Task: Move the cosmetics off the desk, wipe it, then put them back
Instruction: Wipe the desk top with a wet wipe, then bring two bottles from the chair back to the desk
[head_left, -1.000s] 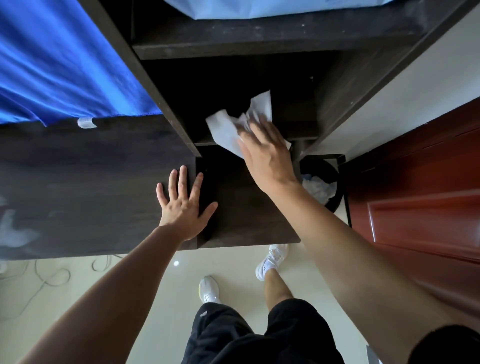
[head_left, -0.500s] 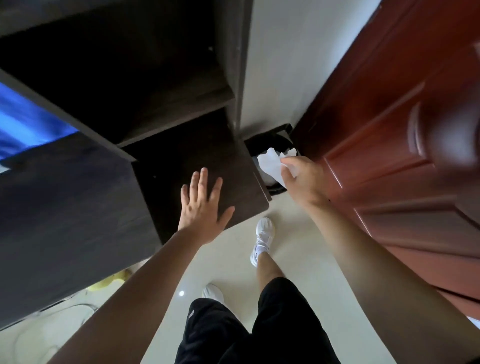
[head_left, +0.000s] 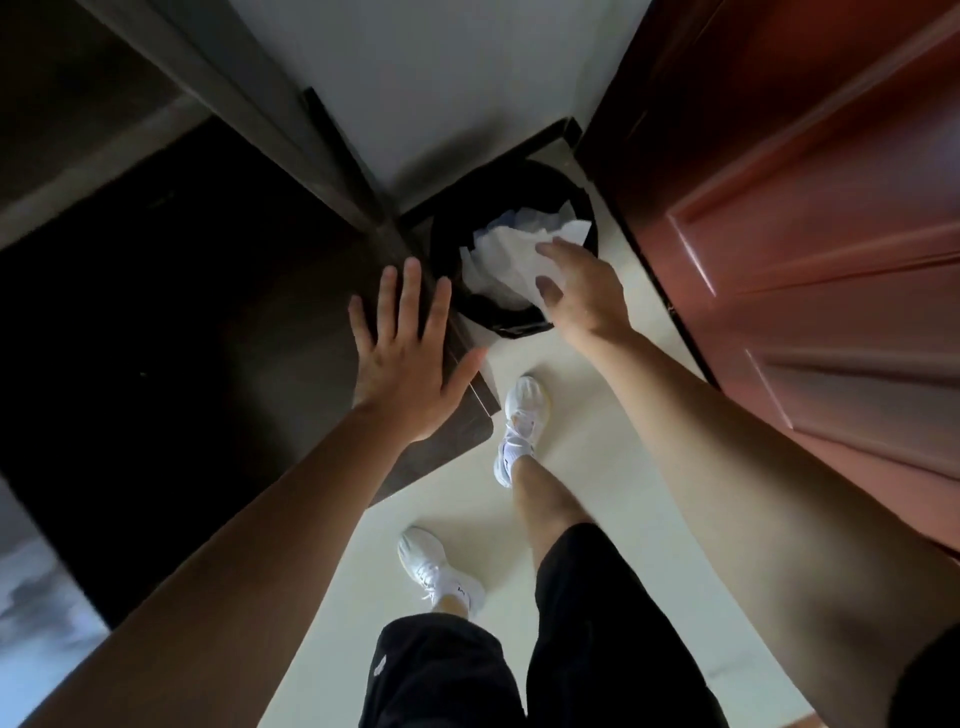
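Observation:
My left hand (head_left: 410, 358) lies flat with spread fingers on the right front corner of the dark wooden desk (head_left: 208, 312). My right hand (head_left: 582, 291) hovers over the black waste bin (head_left: 519, 326) on the floor to the right of the desk. Its fingers and thumb are spread apart. Crumpled white tissue (head_left: 498, 260) lies in the bin just under and beside those fingertips. No cosmetics are in view.
A red-brown door (head_left: 805, 234) stands close on the right. The bin sits in the corner between the desk side, the white wall (head_left: 441, 78) and the door. My legs and white shoes (head_left: 522, 415) stand on the pale floor beside the desk corner.
My right hand carried the tissue from the desk shelf over to the bin and its fingers have spread apart. My view turned right and down. The left hand stayed on the desk.

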